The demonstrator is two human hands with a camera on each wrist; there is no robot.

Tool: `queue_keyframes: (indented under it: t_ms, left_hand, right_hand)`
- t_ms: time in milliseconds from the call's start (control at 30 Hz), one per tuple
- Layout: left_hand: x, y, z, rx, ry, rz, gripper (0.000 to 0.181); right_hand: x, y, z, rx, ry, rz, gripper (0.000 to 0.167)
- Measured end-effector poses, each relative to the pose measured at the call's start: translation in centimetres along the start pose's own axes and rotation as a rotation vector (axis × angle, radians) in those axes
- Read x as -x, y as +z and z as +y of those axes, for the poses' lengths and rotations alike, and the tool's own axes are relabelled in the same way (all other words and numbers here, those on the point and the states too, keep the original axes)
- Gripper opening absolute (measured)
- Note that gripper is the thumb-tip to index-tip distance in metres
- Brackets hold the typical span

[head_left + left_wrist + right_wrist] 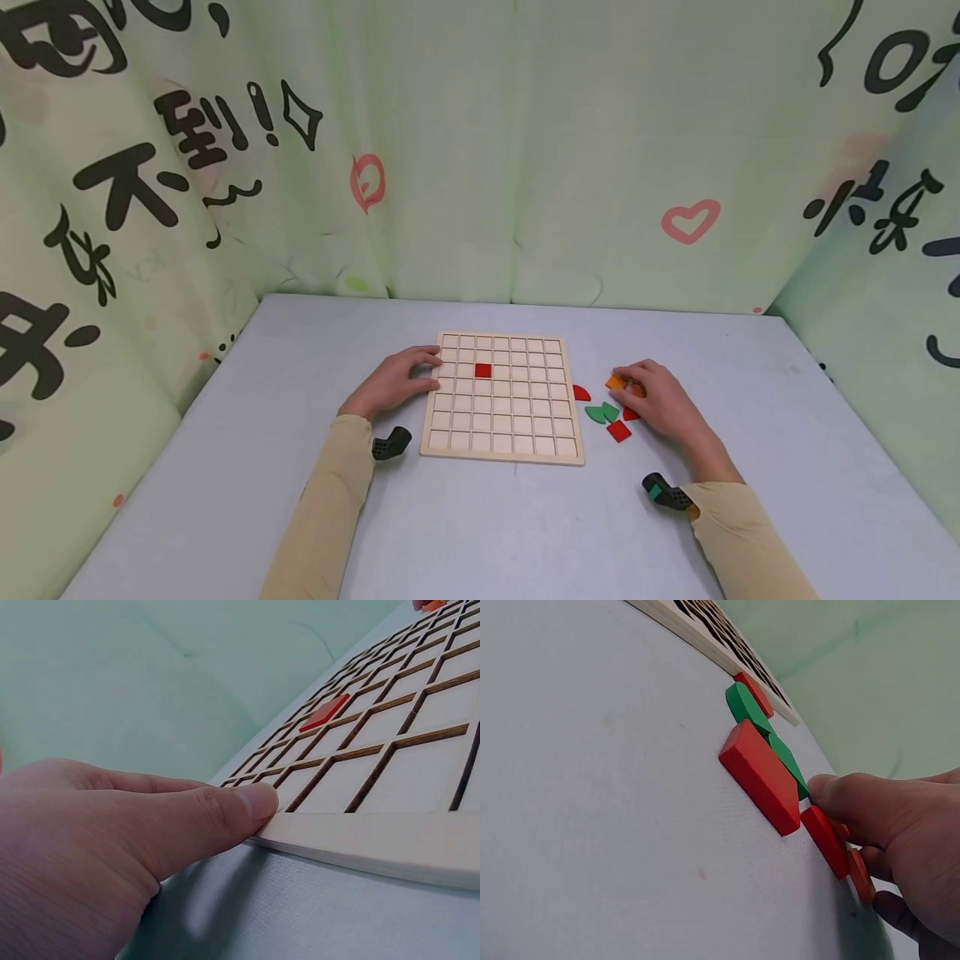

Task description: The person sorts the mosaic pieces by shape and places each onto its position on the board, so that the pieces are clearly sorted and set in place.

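Note:
A square wooden grid board lies on the table with one red square piece in its upper-left part. My left hand touches the board's left edge; in the left wrist view the thumb rests on the rim. Right of the board my right hand is low over a group of flat pieces. An orange piece sits between its thumb and index fingertip. Another orange piece and a red piece lie beneath the hand, partly hidden.
Between the board and my right hand lie a red semicircle, two green pieces and a red square. The white table is bordered by a pale green printed curtain at the back and sides.

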State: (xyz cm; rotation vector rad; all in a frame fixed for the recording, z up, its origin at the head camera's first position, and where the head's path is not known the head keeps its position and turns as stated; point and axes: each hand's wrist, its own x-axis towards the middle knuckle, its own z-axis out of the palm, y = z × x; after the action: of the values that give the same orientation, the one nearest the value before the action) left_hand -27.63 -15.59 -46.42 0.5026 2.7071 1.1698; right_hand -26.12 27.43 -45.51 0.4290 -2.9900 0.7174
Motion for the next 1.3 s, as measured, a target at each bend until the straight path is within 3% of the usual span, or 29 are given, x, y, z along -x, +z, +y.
queue_keyframes:
  t_ms: [800,1300]
  left_hand:
    - [-0.1,0.0,-0.1,-0.003,-0.002,-0.005,0.042]
    - [0.0,0.0,0.1,-0.006,0.004,-0.003,0.041]
  right_hand:
    - [-0.4,-1.1,-0.8,-0.015,0.008,0.047,0.035]
    - [-2.7,-0.2,-4.6,-0.043,-0.081,-0.029,0.037]
